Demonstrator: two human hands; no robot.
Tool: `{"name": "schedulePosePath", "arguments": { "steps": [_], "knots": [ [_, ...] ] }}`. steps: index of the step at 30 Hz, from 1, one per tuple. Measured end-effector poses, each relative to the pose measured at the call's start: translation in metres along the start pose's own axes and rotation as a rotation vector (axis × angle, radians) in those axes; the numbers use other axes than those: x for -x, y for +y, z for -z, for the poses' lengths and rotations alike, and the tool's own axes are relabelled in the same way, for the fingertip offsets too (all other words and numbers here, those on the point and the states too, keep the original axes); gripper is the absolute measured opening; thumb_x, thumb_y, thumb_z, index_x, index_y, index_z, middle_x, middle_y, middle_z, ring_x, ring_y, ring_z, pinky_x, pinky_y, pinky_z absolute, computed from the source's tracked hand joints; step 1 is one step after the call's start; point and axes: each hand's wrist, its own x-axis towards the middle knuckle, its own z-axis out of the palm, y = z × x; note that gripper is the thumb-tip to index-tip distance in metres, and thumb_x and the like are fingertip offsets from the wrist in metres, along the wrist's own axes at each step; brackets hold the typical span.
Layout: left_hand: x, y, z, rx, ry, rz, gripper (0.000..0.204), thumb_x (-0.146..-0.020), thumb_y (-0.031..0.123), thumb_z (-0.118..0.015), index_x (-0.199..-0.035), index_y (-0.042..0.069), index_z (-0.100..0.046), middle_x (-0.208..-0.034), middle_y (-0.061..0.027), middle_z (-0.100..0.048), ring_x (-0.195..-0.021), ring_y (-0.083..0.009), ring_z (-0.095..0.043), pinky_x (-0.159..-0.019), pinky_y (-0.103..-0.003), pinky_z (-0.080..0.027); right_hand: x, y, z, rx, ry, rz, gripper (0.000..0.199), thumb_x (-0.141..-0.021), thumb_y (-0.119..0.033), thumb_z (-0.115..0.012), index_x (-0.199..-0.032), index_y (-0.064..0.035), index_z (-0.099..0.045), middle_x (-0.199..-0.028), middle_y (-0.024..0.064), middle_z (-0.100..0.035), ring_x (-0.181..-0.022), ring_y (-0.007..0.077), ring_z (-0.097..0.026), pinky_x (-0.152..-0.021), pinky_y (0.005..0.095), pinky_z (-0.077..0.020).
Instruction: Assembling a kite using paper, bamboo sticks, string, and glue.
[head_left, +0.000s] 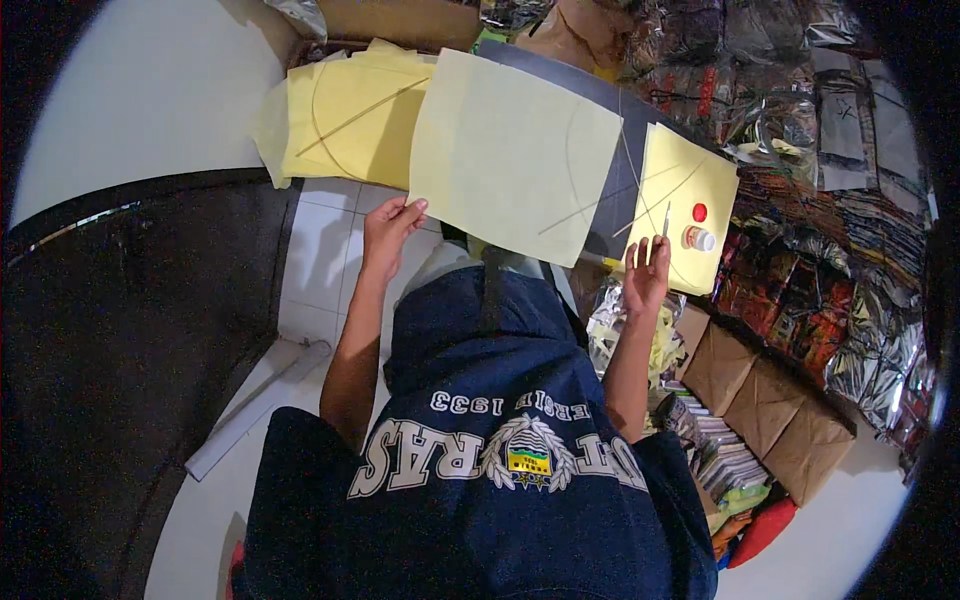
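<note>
- My left hand [388,232] pinches the near-left corner of a pale yellow sheet [510,155].
- My right hand [646,275], fingers curled, grips a thin pen-like tool [665,220] on the small yellow sheet [690,195].
- A small bottle [699,238] and its red cap [699,212] sit on that sheet.
- Brown cardboard boxes [765,400] line the right edge of the floor.

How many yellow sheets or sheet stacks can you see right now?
3: a pale sheet held by the left hand; a stack behind it on the left; one by the right hand. Others may lie hidden underneath.
</note>
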Motion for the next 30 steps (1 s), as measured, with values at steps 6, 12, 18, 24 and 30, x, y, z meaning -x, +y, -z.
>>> {"name": "schedulePosePath", "arguments": {
  "steps": [6,12,18,24,30],
  "knots": [
    [0.027,0.057,-0.048,0.097,-0.073,-0.148,0.025,-0.097,0.012,-0.077,-0.118,-0.002,-0.073,-0.104,-0.0043,-0.075,-0.091,-0.0112,-0.069,-0.083,-0.027,-0.055,-0.006,-0.013,0.010,-0.060,-0.019,0.051,0.030,-0.102,-0.023,-0.071,-0.130,-0.0157,-0.064,-0.123,-0.0021,-0.071,-0.117,0.0199,-0.065,-0.109,0.0454,-0.0495],
    [0.066,0.124,-0.154,-0.251,-0.246,-0.556,0.020,-0.095,0.016,-0.078,-0.098,-0.003,-0.073,-0.091,-0.0073,-0.074,-0.082,-0.0143,-0.068,-0.076,-0.032,-0.054,-0.018,-0.039,0.010,-0.242,-0.090,0.099,0.026,-0.103,-0.021,-0.069,-0.128,-0.0144,-0.067,-0.122,-0.0015,-0.074,-0.114,0.0212,-0.064,-0.107,0.0459,-0.0487],
    [0.040,0.110,-0.276,-0.868,-0.579,-0.860,0.022,-0.091,0.022,-0.074,-0.080,0.003,-0.068,-0.082,-0.0143,-0.072,-0.078,-0.0309,-0.070,-0.075,-0.043,-0.054,-0.024,-0.088,0.013,-0.377,-0.094,0.213,0.027,-0.101,-0.019,-0.071,-0.128,-0.0167,-0.069,-0.120,-0.0002,-0.073,-0.117,0.0264,-0.062,-0.109,0.0467,-0.0456],
    [-0.037,0.037,-0.365,-1.350,-0.772,-0.778,0.021,-0.081,0.029,-0.066,-0.076,0.008,-0.067,-0.081,-0.0187,-0.071,-0.080,-0.0405,-0.070,-0.071,-0.053,-0.054,-0.008,-0.134,0.030,-0.410,-0.104,0.250,0.020,-0.103,-0.023,-0.068,-0.122,-0.0166,-0.072,-0.114,-0.0018,-0.072,-0.112,0.0233,-0.061,-0.106,0.0450,-0.0468],
    [-0.108,-0.027,-0.411,-1.530,-0.992,-0.595,0.024,-0.075,0.029,-0.066,-0.082,0.007,-0.073,-0.088,-0.0218,-0.073,-0.085,-0.0404,-0.071,-0.076,-0.053,-0.054,0.009,-0.151,0.071,-0.347,-0.108,0.258,0.019,-0.103,-0.024,-0.069,-0.120,-0.0160,-0.073,-0.115,-0.0016,-0.071,-0.112,0.0233,-0.060,-0.106,0.0440,-0.0468]
  ]
}}
